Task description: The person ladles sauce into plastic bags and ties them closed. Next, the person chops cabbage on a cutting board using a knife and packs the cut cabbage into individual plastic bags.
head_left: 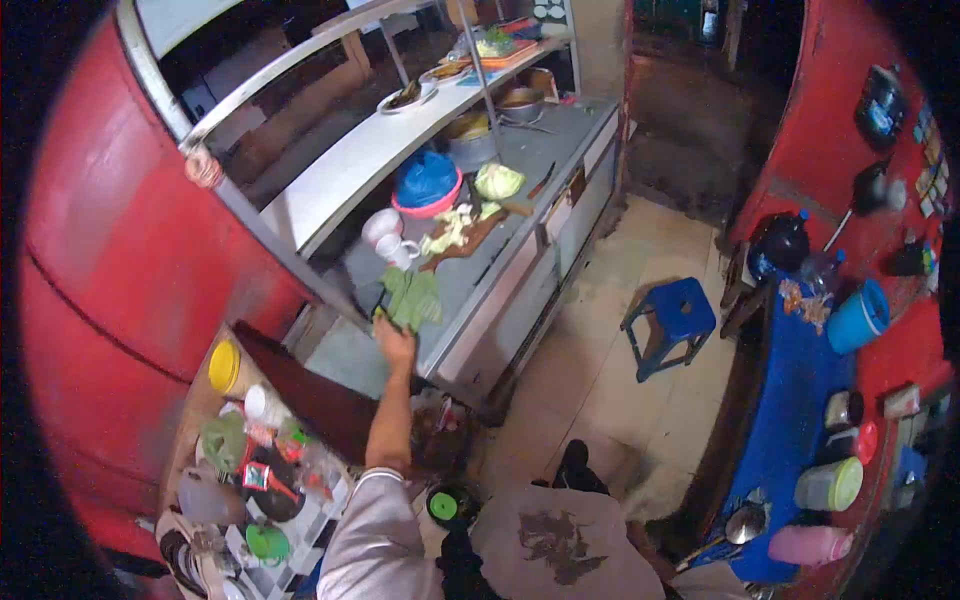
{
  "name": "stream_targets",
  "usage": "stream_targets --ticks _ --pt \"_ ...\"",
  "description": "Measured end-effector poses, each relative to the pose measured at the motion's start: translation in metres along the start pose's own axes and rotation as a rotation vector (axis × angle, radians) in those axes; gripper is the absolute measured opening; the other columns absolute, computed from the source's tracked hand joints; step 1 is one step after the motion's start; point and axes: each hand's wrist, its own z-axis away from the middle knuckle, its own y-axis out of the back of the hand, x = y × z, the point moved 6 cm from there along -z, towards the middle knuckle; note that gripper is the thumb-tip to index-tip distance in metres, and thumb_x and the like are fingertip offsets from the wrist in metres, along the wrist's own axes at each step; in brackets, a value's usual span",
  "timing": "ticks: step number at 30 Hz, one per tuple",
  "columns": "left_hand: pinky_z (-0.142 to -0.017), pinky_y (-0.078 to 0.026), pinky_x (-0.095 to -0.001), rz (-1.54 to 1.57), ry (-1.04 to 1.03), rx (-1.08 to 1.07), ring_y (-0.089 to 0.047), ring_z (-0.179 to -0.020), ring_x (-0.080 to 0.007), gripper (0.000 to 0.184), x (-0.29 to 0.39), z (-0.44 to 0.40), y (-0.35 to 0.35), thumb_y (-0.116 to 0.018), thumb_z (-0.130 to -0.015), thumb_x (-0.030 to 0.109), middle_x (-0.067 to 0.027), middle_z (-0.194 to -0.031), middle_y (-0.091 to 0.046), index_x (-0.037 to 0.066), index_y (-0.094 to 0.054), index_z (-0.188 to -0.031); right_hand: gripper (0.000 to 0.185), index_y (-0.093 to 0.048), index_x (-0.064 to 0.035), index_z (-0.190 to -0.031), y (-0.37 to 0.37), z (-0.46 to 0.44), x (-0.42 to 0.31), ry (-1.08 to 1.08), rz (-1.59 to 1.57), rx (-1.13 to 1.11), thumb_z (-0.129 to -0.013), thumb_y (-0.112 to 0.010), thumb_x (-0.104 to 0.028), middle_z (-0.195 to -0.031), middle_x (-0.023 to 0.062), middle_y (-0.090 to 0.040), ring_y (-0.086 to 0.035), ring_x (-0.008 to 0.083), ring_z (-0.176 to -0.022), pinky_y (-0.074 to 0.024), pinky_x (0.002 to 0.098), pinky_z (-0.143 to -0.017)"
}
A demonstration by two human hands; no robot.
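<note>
My left arm stretches forward to the near end of the grey counter (545, 150). My left hand (395, 342) is closed at the near edge of a crumpled green cloth (412, 297) and appears to grip it. A small dark thing beside the fingers is too unclear to name. Just beyond the cloth stand a white mug (398, 252) and a pale pink-and-white container (382, 226). Chopped pale cabbage (450, 232) lies on a wooden board (487, 234), with a partly cut cabbage (498, 181) behind it. My right hand is out of view.
A pink basin (430, 208) with a blue bag and several pots (520, 104) stand along the counter under a white shelf (340, 170). On the floor is a blue stool (672, 318). A cluttered side table (205, 400) stands left; a blue bench (745, 440) runs right.
</note>
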Motion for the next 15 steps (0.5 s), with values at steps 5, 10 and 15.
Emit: stream_targets --ticks 5,10,15 --pt "-0.089 -0.040 -0.0456 -0.445 0.393 -0.462 -0.054 -0.104 -0.0356 0.038 -0.026 -0.021 -0.031 -0.067 -0.072 0.021 -0.0173 -0.105 -0.062 0.009 -0.063 -0.108 0.025 -0.066 -0.0027 -0.096 0.183 -0.047 -0.174 0.569 -0.203 0.640 -0.079 -0.058 -0.019 -0.093 0.0186 -0.066 -0.064 0.0341 -0.076 -0.0517 0.0441 -0.064" --pt "-0.087 -0.040 -0.0446 0.310 -0.249 -0.276 -0.051 -0.098 -0.0371 0.028 0.112 0.016 0.033 -0.069 -0.068 0.006 -0.0186 -0.101 -0.057 0.002 -0.060 -0.094 0.041 -0.047 -0.0088 -0.127 0.247 -0.027 -0.426 0.575 -1.250 -0.248 -0.091 -0.057 -0.028 -0.118 0.0091 -0.054 -0.054 0.0199 -0.107 -0.0494 0.0360 -0.082" --pt "-0.096 -0.038 -0.0436 0.624 -0.090 -0.549 -0.045 -0.116 -0.0340 0.047 0.162 0.061 0.042 -0.070 -0.077 0.017 -0.0183 -0.124 -0.049 0.006 -0.053 -0.119 0.039 -0.046 -0.0061 -0.130 0.279 0.076 -0.610 0.889 -1.152 -0.481 -0.095 -0.050 -0.024 -0.123 0.0052 -0.054 -0.051 0.0180 -0.113 -0.0429 0.0344 -0.094"
